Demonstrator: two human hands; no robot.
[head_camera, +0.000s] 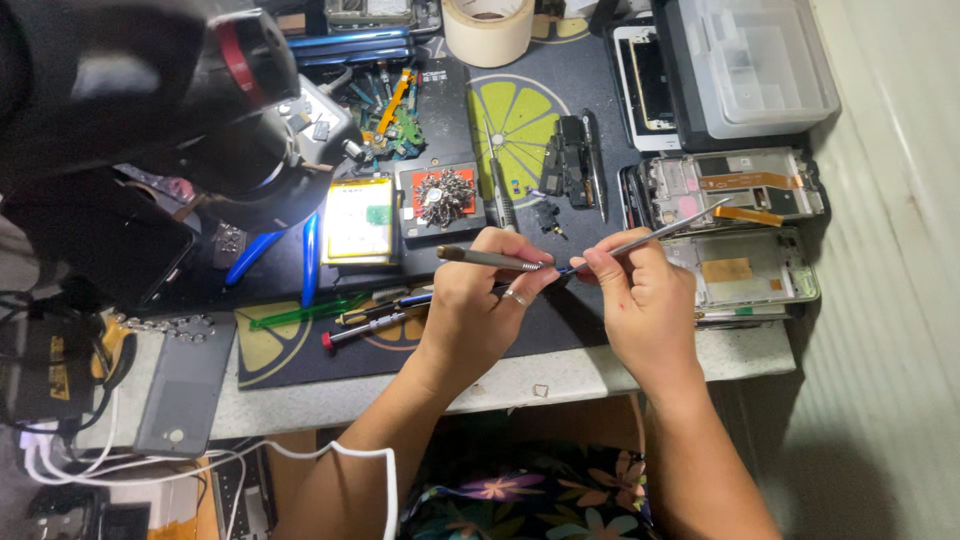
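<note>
Bench (520, 380) noted pale-topped, carrying a dark work mat (560, 110) with lemon-slice print, presumably laid to keep small parts from rolling. Microscope head (180, 100) seen looming at upper left, angled over the mat. Clear plastic parts box (760, 60) set at upper right, lid down, away from the working area. Stripped phone frames (740, 235) stacked at right, insides facing up, within easy reach of the right hand. Grey phone (185, 390) lying face down at the left edge, well apart from the hands. Yellow-labelled battery (358, 220) resting flat near centre, beside a square magnetic pad (442, 198) heaped with tiny screws. Roll of tape (488, 30) standing at the top edge.

Left hand (470, 305) closed round a grey-handled precision screwdriver (490, 259), grip pinching the shaft near the tip, ring visible on one finger. Right hand (645, 300) pinching a thin metal spudger (670, 232) between thumb and forefinger, blade slanting up and right over the frames. Both tools held above the mat, tips meeting between the hands; a small blue item there too small to identify.
</note>
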